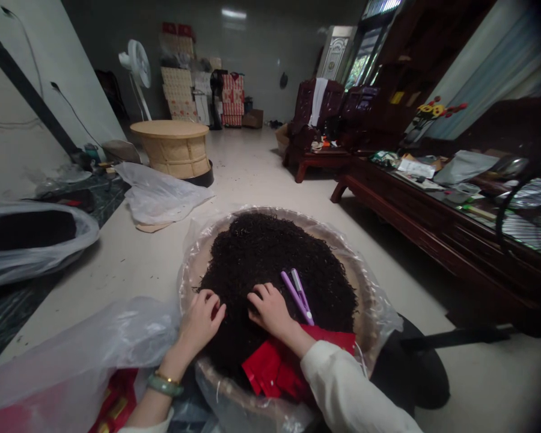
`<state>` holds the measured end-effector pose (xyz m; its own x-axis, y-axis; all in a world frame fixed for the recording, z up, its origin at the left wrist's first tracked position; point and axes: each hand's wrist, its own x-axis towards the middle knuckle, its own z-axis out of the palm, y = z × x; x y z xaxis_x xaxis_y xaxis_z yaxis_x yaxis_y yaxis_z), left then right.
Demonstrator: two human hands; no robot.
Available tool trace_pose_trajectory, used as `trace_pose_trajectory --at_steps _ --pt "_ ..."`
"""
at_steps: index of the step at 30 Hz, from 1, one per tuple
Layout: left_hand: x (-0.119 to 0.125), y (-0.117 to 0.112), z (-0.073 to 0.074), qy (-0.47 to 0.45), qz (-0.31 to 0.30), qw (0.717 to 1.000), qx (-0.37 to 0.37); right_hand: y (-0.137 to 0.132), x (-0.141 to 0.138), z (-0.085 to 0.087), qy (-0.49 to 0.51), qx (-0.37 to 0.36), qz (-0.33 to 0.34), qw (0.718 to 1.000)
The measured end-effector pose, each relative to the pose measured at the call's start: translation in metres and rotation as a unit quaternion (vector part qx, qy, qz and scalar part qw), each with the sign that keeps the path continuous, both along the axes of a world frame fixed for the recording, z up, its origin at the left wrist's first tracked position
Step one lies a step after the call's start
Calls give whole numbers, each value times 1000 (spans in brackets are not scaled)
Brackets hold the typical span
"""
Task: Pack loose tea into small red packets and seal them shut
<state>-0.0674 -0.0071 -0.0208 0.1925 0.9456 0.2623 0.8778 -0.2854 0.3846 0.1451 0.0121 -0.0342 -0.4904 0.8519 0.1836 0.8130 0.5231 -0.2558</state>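
Note:
A round basket (365,270) lined with clear plastic holds a heap of dark, thin, twisted leaves (270,240) that look like loose tea. My left hand (202,319) is at the heap's left side, fingers curled in toward the thumb; a small bit of red shows inside them, too little to name. My right hand (273,310) rests over the middle of the heap, its bent fingers apart and the tips touching the leaves. Beside it lies a purple mini flat iron (298,296), its jaws apart. Red packets (270,367) lie under my right forearm.
Clear plastic bags (117,331) lie at the left front, by a red-and-gold packet (117,403). Another plastic-lined container (36,258) of dark leaves stands left. A long wooden table (415,198) with clutter is right, near a black fan (532,210). A woven drum-shaped stand (175,150) stands ahead.

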Motion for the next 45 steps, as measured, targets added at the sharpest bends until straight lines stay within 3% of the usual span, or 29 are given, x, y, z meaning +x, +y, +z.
trace_pose_trajectory --at_steps 3,5,6,8,10,15,19,20,21,25,31,36,41,45 --pt "4 -3 7 62 91 994 8 5 0 3 133 -21 -38 990" --pt "6 -4 9 60 119 991 -15 10 0 5 303 -70 -90 946" --pt "6 -4 9 47 124 991 -34 13 -1 6 405 -108 -125 899" --pt "5 -2 7 12 121 990 -69 19 -2 7 569 -184 -191 778" --pt "1 0 4 -14 118 989 -86 24 -1 6 647 -238 -231 686" --pt "-12 3 -3 -37 102 989 -99 27 9 3 706 -331 -230 583" --pt "-20 4 0 -44 102 985 -133 26 16 7 791 -432 -179 395" --pt "-22 4 2 -43 105 983 -144 26 17 8 802 -447 -166 360" --pt "-24 4 4 -41 109 981 -155 26 17 10 807 -454 -158 344" --pt "-29 5 10 -59 118 975 -181 26 16 14 812 -450 -140 344" --pt "-18 7 9 -100 82 988 -90 26 13 20 810 -448 -139 353" --pt "16 13 17 -91 35 994 -39 24 11 24 813 -445 -161 339" --pt "56 24 36 -96 -11 995 -25 22 12 39 824 -440 -163 319" --pt "81 34 50 -105 -20 994 -22 24 12 57 830 -417 -139 343"
